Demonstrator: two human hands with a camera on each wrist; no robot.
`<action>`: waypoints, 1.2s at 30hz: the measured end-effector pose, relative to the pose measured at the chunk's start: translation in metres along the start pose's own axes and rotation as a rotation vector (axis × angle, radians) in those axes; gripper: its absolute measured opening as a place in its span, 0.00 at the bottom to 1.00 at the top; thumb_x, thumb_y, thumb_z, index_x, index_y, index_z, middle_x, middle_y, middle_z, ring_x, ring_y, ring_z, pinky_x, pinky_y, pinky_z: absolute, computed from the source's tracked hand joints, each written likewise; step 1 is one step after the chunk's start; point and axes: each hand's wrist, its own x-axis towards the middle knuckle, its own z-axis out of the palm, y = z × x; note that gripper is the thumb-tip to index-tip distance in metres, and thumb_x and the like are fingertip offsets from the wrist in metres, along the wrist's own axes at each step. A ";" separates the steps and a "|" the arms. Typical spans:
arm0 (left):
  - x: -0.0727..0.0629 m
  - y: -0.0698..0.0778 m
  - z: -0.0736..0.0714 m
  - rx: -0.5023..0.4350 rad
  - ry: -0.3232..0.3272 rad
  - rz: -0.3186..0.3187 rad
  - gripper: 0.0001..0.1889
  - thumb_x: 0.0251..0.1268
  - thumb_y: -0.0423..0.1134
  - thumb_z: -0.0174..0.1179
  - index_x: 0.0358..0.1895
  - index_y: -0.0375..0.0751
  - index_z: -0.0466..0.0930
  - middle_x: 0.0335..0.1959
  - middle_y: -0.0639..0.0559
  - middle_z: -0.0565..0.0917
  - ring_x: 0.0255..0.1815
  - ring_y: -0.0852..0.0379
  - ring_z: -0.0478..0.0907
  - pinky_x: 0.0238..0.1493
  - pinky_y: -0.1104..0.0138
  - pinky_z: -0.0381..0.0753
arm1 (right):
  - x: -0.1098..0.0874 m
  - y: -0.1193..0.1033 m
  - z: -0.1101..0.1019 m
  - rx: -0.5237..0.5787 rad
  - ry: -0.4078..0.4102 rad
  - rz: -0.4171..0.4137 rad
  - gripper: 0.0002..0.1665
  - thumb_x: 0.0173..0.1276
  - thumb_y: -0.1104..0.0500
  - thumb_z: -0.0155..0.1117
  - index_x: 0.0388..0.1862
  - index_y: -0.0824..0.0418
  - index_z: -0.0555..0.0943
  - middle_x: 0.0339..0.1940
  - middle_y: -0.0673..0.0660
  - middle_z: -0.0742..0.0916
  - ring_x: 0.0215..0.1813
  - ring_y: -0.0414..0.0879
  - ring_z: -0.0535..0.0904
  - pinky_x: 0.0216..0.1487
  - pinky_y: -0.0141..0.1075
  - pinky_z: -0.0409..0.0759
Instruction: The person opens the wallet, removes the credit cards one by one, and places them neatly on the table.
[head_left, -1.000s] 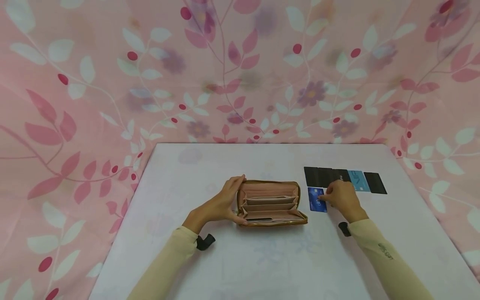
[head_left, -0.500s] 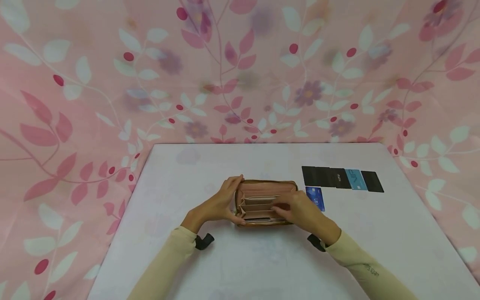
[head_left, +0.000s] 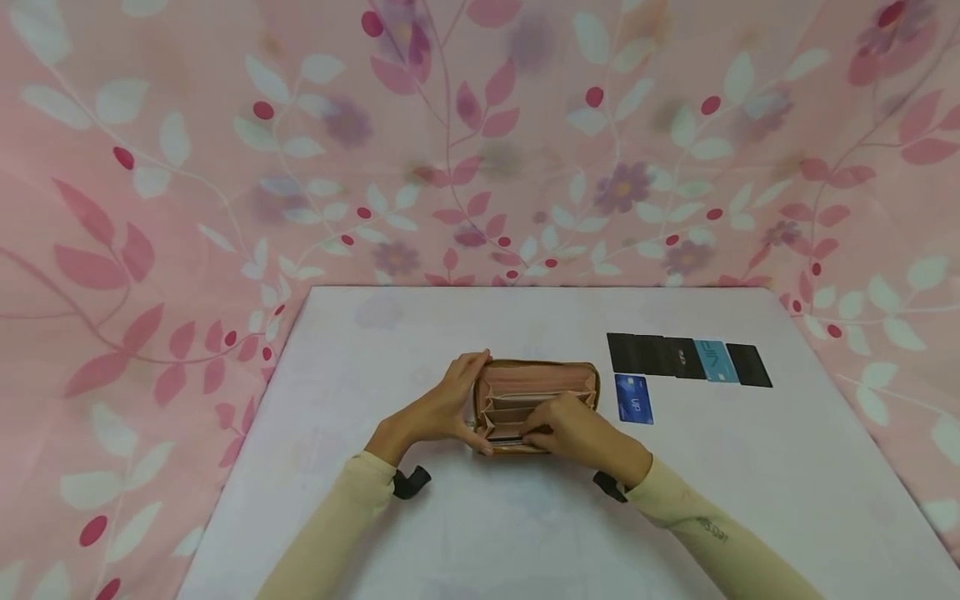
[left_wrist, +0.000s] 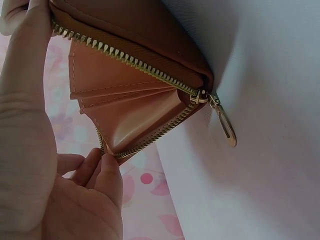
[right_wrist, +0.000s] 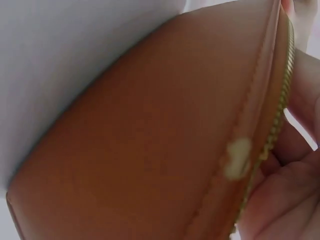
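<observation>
A brown zip-around wallet (head_left: 537, 377) lies unzipped on the table, its pleated compartments facing up. My left hand (head_left: 438, 408) grips its left end, thumb on the near edge and fingers on the far edge. The left wrist view shows the brass zipper (left_wrist: 125, 59) and its dangling pull (left_wrist: 226, 125), with left fingers (left_wrist: 109, 177) on one edge. My right hand (head_left: 581, 432) reaches into the near compartment, fingertips at a dark card edge (head_left: 504, 439); whether they pinch it is hidden. In the right wrist view, the wallet's outer cover (right_wrist: 135, 135) blocks the fingertips.
Right of the wallet, a blue VIP card (head_left: 634, 399) lies flat. Behind it runs a row of several black cards (head_left: 637, 353) with one light blue VIP card (head_left: 717, 361). The white table (head_left: 450, 533) meets a pink floral cloth (head_left: 480, 167) at the back.
My right hand has let go of the blue VIP card and moved left into the wallet, down to its near compartment. The left hand has kept its grip on the wallet.
</observation>
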 end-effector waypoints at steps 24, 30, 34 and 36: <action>0.000 -0.001 -0.001 -0.023 -0.002 -0.017 0.74 0.31 0.71 0.73 0.79 0.45 0.34 0.74 0.48 0.48 0.73 0.55 0.47 0.68 0.57 0.63 | 0.012 0.004 -0.002 0.042 -0.055 0.024 0.03 0.60 0.65 0.73 0.34 0.61 0.90 0.30 0.50 0.89 0.30 0.33 0.81 0.29 0.25 0.77; 0.000 -0.001 0.000 -0.024 -0.007 -0.017 0.74 0.31 0.71 0.73 0.79 0.48 0.32 0.74 0.50 0.47 0.74 0.57 0.47 0.69 0.57 0.62 | 0.013 0.003 -0.002 0.036 -0.073 0.039 0.03 0.61 0.61 0.73 0.33 0.59 0.91 0.29 0.48 0.89 0.29 0.29 0.80 0.29 0.24 0.77; 0.000 0.000 -0.001 -0.021 -0.012 -0.023 0.74 0.31 0.71 0.72 0.79 0.48 0.33 0.74 0.50 0.47 0.73 0.57 0.46 0.69 0.58 0.62 | 0.012 0.002 -0.002 0.046 -0.071 0.025 0.03 0.61 0.62 0.73 0.33 0.60 0.90 0.29 0.49 0.89 0.29 0.30 0.80 0.29 0.24 0.77; -0.001 0.000 -0.001 -0.023 -0.014 -0.027 0.74 0.31 0.71 0.72 0.79 0.48 0.33 0.74 0.50 0.47 0.74 0.57 0.46 0.69 0.58 0.62 | 0.011 0.002 -0.002 0.043 -0.070 0.020 0.03 0.61 0.62 0.73 0.33 0.61 0.90 0.30 0.49 0.89 0.30 0.31 0.81 0.29 0.24 0.77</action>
